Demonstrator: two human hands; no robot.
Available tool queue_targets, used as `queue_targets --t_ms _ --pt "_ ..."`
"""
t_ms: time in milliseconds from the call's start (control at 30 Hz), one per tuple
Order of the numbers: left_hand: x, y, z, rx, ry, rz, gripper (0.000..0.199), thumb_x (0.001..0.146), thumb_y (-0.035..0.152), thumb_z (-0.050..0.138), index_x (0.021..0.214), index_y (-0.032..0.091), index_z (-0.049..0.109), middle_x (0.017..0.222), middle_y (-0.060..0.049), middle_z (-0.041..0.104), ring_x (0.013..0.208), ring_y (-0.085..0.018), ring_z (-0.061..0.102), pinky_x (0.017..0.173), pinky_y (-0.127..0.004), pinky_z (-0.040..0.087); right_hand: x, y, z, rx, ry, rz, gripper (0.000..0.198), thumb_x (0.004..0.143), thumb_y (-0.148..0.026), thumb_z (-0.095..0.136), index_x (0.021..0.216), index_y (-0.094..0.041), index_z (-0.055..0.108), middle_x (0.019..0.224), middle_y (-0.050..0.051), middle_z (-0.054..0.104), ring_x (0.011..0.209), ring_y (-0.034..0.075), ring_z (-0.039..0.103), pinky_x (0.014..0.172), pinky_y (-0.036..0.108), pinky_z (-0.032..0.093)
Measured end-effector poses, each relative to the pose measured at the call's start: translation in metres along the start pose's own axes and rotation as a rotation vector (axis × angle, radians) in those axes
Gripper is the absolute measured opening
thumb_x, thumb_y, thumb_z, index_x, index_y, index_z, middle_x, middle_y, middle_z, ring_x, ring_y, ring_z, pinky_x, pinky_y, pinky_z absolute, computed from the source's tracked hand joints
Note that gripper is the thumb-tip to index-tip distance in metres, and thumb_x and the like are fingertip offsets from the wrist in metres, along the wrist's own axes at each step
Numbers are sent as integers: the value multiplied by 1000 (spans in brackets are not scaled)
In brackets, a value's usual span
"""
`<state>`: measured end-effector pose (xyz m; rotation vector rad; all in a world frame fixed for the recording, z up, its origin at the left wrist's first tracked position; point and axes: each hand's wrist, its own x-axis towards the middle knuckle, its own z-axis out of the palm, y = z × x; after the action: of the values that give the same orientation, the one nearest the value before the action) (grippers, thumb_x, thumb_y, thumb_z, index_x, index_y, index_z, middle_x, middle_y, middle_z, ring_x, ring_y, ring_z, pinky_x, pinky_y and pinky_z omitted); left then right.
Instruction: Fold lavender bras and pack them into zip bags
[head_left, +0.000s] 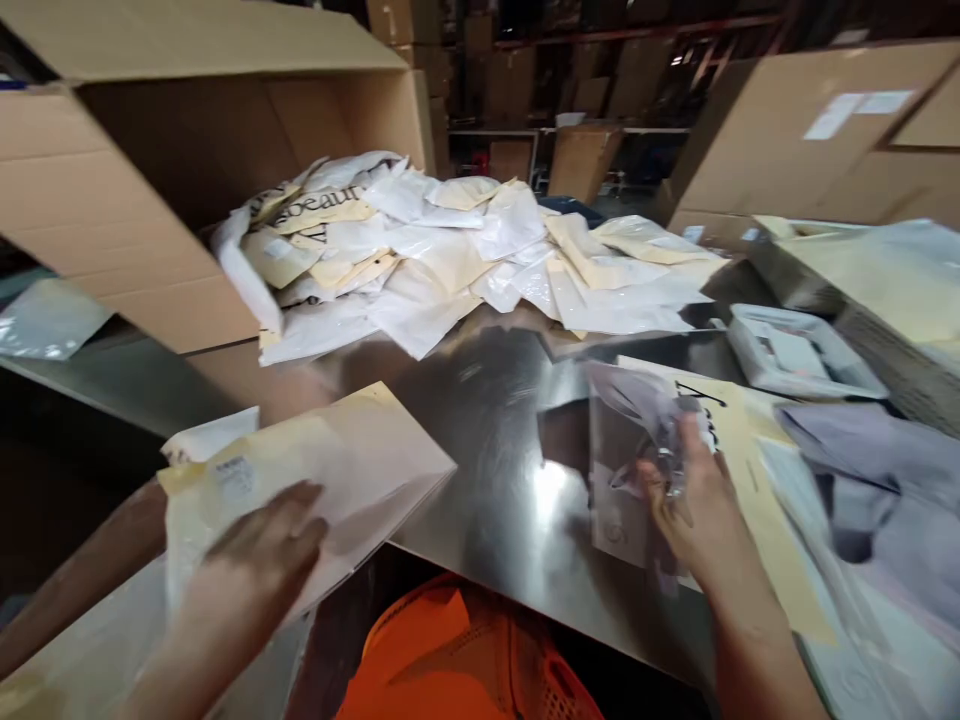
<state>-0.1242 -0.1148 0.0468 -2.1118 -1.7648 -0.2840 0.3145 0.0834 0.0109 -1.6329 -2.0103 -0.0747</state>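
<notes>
My left hand is on a pale yellow and white packet with a small printed label, its fingers bent against the surface. Motion smears the hand slightly. My right hand grips a clear plastic bag with a small round mark printed near its bottom. A small shiny grey piece shows at the right fingertips; its kind is unclear. Beneath that hand lies a cream packet with black lettering. Another person's forearm reaches in from the left behind the yellow and white packet.
An open cardboard box lies at the left, with a heap of white and cream packets spilling onto the metal table. At the right are a white tray of small things, folded grey-lilac fabric and large cartons.
</notes>
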Motion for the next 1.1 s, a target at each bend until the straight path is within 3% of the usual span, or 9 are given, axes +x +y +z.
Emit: queue_targets --t_ms 133,200,300,433,500,633,800,933,1100 --pt "-42 26 57 -16 -43 124 36 80 -2 36 85 22 62 121 -5 69 116 -23 62 93 -37 52 7 -56 39 -26 8 -310 62 97 -34 38 153 -10 24 155 27 28 144 49 22 100 77 31" --pt "-55 34 77 -40 -70 60 38 81 -4 36 97 19 62 119 -7 69 111 -21 65 86 -31 56 1 -91 45 32 38 -497 59 96 -23 41 153 -14 27 143 22 46 140 41 35 107 67 34" --pt "-62 49 89 -74 -31 -77 36 86 -3 39 112 15 57 119 -12 68 98 -19 70 73 -26 58 -18 -153 54 71 -147 -753 60 93 -6 34 152 -22 32 102 9 68 101 25 63 104 52 44" --pt "-48 71 88 -71 151 -118 41 87 -1 46 125 16 51 131 -21 59 96 -22 70 70 -27 59 -40 -221 81 19 -378 -753 55 89 -6 40 144 -8 45 92 14 67 81 27 61 74 44 55" --pt "-37 76 85 -23 107 -115 53 87 -2 45 136 18 47 142 -21 51 98 -21 70 69 -26 59 -48 -236 92 73 -412 -800 55 87 -10 47 142 -5 48 98 16 67 87 29 62 81 46 55" --pt "-27 72 85 -18 -125 -155 55 88 -2 37 139 14 48 145 -18 48 107 -21 67 72 -25 60 -54 -233 98 234 -464 -937 60 81 -14 50 141 -6 47 120 18 64 116 35 57 108 59 38" --pt "-36 62 91 -280 -96 -359 43 94 13 35 131 13 58 140 -18 51 104 -25 69 74 -31 63 -42 -212 95 415 -425 -864 53 86 -18 50 139 -18 50 136 13 58 137 35 40 113 63 23" --pt "-36 21 66 -599 64 -863 36 87 20 46 112 18 71 122 -9 68 108 -25 67 98 -40 55 -27 -188 106 534 -211 -704 38 92 -24 51 130 -21 57 123 12 62 130 31 47 109 55 31" --pt "-45 -71 0 -863 217 -1304 45 69 33 68 109 12 69 101 -7 75 79 -24 70 76 -38 61 -15 -157 122 650 -43 -385 29 92 -31 55 118 -21 63 112 10 64 118 27 56 99 46 46"
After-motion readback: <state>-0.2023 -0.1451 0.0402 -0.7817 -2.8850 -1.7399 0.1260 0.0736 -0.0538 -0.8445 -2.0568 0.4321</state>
